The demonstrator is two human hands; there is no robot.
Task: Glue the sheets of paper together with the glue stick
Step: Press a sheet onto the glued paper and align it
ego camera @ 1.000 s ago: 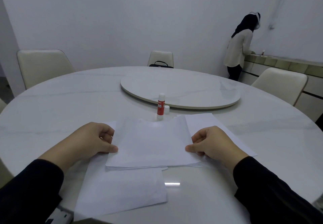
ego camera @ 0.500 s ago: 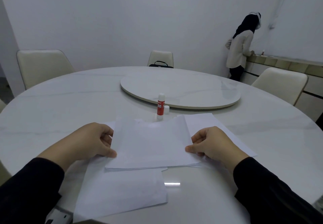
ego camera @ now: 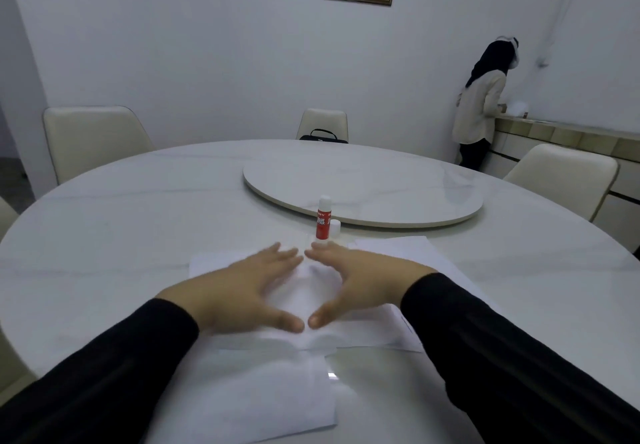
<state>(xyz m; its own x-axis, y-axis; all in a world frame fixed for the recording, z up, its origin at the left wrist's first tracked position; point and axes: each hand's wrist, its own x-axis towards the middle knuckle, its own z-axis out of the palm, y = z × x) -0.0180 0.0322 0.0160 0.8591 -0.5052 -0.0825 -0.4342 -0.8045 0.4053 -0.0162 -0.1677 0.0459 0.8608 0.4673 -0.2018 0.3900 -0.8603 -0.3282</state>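
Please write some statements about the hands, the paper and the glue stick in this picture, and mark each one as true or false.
1. Both hands lie flat, palms down, on the paper. True: the left hand and the right hand press on the top sheet.
2. The right hand holds the glue stick. False: the glue stick stands alone on the table, beyond the fingertips.
3. The glue stick lies on its side. False: it stands upright.
4. A small white cap sits right beside the glue stick. True.
5. Another sheet lies nearer to the person. True.
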